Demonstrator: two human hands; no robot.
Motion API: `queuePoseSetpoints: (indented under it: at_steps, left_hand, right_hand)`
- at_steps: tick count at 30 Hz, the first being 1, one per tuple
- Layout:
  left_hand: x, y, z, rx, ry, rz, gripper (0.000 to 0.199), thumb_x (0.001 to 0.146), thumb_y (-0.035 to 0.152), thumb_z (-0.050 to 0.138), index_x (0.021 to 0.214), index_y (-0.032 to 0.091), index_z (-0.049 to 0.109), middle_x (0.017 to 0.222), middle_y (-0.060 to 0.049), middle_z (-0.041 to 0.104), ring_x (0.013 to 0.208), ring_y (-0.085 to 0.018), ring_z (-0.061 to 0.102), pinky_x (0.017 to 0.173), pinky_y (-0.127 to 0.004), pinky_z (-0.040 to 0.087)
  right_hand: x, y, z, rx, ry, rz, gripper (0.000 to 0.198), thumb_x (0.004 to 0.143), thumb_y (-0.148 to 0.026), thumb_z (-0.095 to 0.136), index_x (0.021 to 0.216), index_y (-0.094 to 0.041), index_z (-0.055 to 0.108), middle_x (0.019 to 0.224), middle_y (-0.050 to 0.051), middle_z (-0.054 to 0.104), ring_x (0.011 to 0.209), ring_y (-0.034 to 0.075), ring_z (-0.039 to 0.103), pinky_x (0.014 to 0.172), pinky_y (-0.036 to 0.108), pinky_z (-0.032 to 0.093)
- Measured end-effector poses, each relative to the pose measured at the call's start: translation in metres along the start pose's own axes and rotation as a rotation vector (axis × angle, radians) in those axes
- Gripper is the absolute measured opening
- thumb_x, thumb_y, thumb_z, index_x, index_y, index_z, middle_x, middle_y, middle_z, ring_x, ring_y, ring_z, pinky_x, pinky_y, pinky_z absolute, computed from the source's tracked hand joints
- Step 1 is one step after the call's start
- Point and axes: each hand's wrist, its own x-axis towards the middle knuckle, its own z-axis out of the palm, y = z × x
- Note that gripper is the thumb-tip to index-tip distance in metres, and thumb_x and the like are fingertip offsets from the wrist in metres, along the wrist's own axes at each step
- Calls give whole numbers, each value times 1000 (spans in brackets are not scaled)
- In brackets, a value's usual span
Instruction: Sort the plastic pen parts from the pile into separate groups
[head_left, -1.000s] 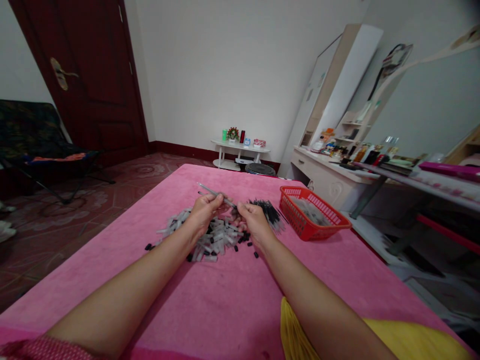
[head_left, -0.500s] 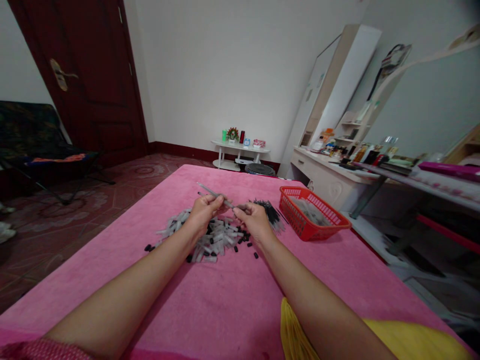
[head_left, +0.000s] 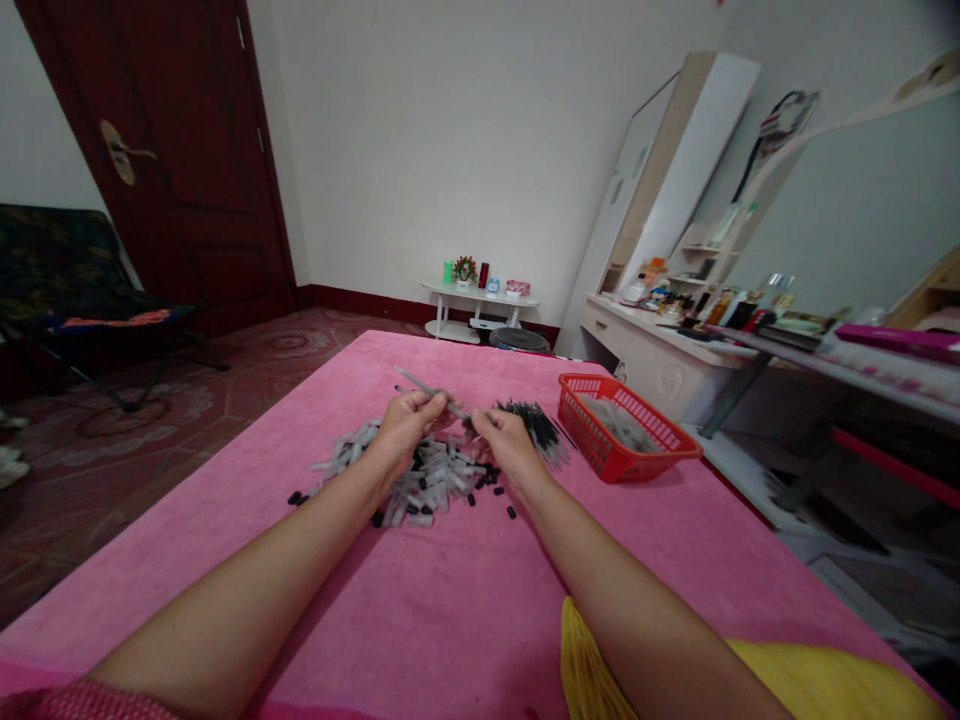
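Observation:
A thin grey translucent pen (head_left: 415, 380) slants between my two hands above the pink-covered table (head_left: 450, 610). My left hand (head_left: 409, 425) is closed around its middle, with the far end sticking out up and to the left. At the lower end, my right hand (head_left: 504, 437) pinches the pen; its fingertips hide what lies between them. Under and in front of my hands spreads a heap of clear pen caps (head_left: 442, 485) mixed with small black plugs (head_left: 511, 512). Just beyond my right hand lies a bundle of pens with black ends (head_left: 538, 425).
A red plastic basket (head_left: 637, 466) holding clear pen parts stands right of the bundle. Yellow cloth (head_left: 825, 675) lies at the lower right. A low white table (head_left: 480, 293) stands by the wall, a dresser (head_left: 660, 350) to the right, and a folding chair (head_left: 67, 260) at left.
My right hand has shifted slightly and its fingers have changed their grip at the pen's lower end. My left hand and the pen have hardly moved.

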Motion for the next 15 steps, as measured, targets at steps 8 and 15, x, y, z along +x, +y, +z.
queuePoseSetpoints:
  at_steps: [8, 15]
  left_hand:
    - [-1, 0, 0, 15, 1, 1, 45, 55, 49, 79, 76, 10, 68, 80, -10, 71, 68, -17, 65, 71, -30, 52]
    - [-4, 4, 3, 32, 5, -7, 42, 56, 47, 79, 75, 11, 68, 77, -9, 72, 66, -16, 64, 71, -29, 51]
  right_hand:
    - [-3, -2, 1, 61, 14, 40, 36, 59, -45, 72, 74, -16, 56, 58, -3, 58, 42, 8, 48, 38, 19, 36]
    - [-4, -3, 1, 106, 10, 71, 36, 54, -40, 78, 72, -16, 57, 51, -4, 56, 41, 8, 49, 38, 19, 40]
